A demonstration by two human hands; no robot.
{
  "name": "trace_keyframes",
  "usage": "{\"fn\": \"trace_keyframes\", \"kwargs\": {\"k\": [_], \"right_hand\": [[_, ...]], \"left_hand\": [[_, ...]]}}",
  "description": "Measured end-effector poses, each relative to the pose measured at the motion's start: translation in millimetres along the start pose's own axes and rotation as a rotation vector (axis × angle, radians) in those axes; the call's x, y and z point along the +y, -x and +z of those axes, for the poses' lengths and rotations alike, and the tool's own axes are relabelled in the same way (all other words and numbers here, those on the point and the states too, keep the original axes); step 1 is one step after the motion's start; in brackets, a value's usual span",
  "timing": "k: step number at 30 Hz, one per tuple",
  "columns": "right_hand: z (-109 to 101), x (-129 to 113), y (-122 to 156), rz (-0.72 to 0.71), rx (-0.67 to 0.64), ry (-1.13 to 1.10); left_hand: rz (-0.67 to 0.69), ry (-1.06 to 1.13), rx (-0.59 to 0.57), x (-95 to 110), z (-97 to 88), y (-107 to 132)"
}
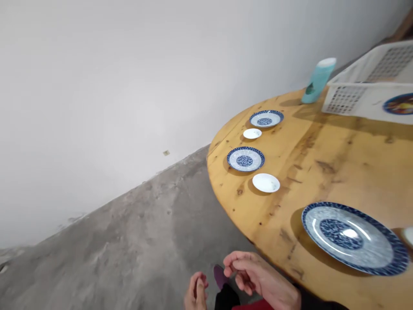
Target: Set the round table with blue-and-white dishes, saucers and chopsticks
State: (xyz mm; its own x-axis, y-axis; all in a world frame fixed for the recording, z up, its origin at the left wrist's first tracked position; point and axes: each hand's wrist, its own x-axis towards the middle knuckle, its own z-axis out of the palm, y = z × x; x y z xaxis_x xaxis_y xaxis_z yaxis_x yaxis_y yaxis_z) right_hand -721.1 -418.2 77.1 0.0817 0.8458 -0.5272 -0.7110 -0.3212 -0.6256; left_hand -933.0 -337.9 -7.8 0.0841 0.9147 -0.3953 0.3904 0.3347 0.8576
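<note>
Low in the view, my right hand (260, 275) hovers just off the table's near edge. Its fingers are loosely curled and apart, with nothing between them. To its left is my left hand (195, 292), also half curled and holding nothing that I can see; the bottom of the picture cuts it off. The thing nearest my right hand is a large blue-and-white plate (342, 234) on the wooden table (329, 170). Farther along the rim lie a small white dish (266, 183), a blue-rimmed plate (245, 159), another white dish (252, 133) and another blue-rimmed plate (266, 119).
A white plastic basket (361, 101) stands at the far right of the table, with a turquoise bottle (318, 82) beside it. Part of a further white dish (409, 235) shows at the right edge. Grey floor (135, 241) and a pale wall (112, 94) lie to the left.
</note>
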Motion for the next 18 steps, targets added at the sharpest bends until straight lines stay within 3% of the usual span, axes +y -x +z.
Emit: {"fn": "trace_keyframes", "kwargs": {"k": [4, 7, 9, 13, 18], "right_hand": [[36.6, -6.3, -33.9, -0.104, 0.053, -0.036], [51.5, -5.4, -54.1, -0.132, 0.115, -0.076], [56.6, -4.5, -66.2, -0.136, 0.161, -0.094], [58.8, -11.3, -93.8, -0.146, 0.211, -0.124], [51.9, -43.3, -144.4, -0.164, 0.249, -0.174]], "left_hand": [[0.061, -0.053, -0.097, 25.9, -39.6, -70.8], [0.109, -0.087, -0.153, 49.0, -45.1, -114.5], [0.143, -0.104, -0.207, 65.1, -34.7, -136.2], [0.215, -0.151, -0.382, 94.9, 5.6, -163.6], [0.349, -0.191, -0.582, 129.1, 51.9, -199.2]]}}
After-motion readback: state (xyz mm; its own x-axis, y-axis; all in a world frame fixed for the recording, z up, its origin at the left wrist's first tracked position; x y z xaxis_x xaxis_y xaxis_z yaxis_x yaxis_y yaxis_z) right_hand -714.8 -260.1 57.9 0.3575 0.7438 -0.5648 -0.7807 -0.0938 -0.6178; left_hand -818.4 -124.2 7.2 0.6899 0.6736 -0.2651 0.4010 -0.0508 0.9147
